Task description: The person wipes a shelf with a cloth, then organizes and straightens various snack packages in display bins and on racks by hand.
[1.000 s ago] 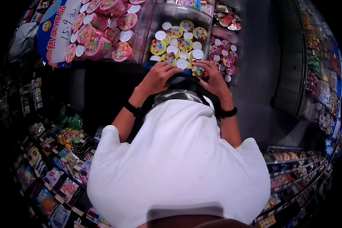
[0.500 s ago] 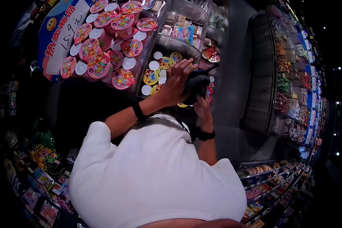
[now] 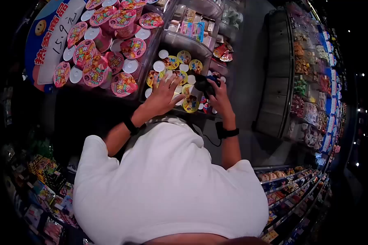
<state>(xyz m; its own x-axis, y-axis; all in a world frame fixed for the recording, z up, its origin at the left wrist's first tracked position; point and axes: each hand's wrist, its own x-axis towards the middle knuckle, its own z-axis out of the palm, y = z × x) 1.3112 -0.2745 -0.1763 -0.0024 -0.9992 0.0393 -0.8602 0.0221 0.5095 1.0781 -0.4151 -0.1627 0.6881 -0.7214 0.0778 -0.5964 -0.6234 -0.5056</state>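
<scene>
My left hand (image 3: 163,97) is open, fingers spread, over the yellow-lidded cups (image 3: 191,104) in a clear bin; I cannot tell whether it presses on them. My right hand (image 3: 221,100) is closed around a black handheld device (image 3: 202,84) with a rounded head, held above the right side of the same bin. What kind of device it is does not show clearly. White cup bases (image 3: 159,66) lie among the yellow lids. A thin dark cord (image 3: 210,142) hangs below, near my right wrist.
Pink-lidded cups (image 3: 124,84) are heaped in the bin to the left, beside a price sign (image 3: 55,45). Farther bins hold small packets (image 3: 198,31) and red packs (image 3: 223,52). Stocked shelves stand at the right (image 3: 310,81) and lower right (image 3: 290,196).
My left hand has come away from the black device, moving left and down onto the yellow cups. My right hand now holds the device alone. The view has shifted slightly.
</scene>
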